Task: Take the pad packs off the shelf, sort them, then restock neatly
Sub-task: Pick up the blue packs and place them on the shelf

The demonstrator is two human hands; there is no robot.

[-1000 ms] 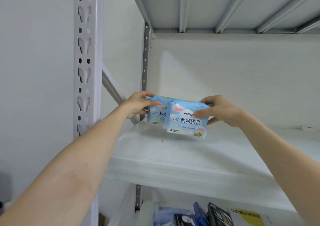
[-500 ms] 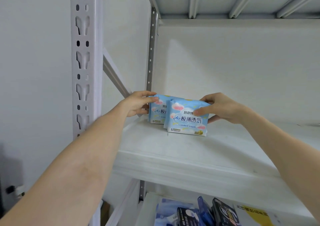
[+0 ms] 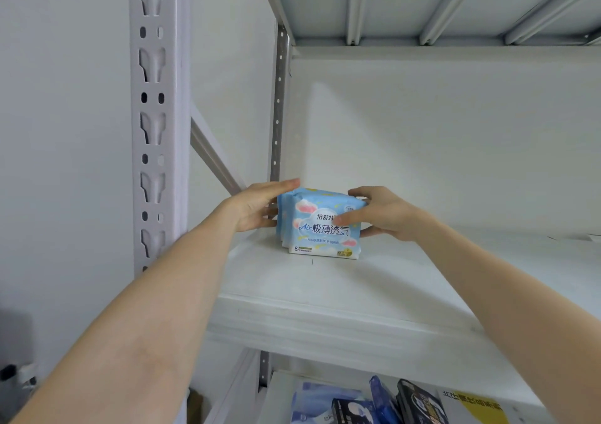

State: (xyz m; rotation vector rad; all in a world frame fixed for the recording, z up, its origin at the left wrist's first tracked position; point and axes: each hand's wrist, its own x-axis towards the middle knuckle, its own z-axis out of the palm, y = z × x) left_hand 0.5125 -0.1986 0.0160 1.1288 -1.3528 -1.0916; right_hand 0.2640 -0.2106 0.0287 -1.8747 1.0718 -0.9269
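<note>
Both hands are on the pad packs (image 3: 320,231), which stand upright on the shelf (image 3: 325,313), tucked towards its left rear corner by the post (image 3: 279,114). The left hand (image 3: 257,210) lies flat against the left end, fingers (image 3: 283,185) straight and reaching over the top, gripping nothing. The right hand (image 3: 387,215) pinches the right end, thumb on the printed front, fingers curled behind. The long axis runs left to right, so the packs sit squarely between the hands and neither is nearer. I'd judge squaring up comes next. Darker packs (image 3: 374,404) wait on the level below.
</note>
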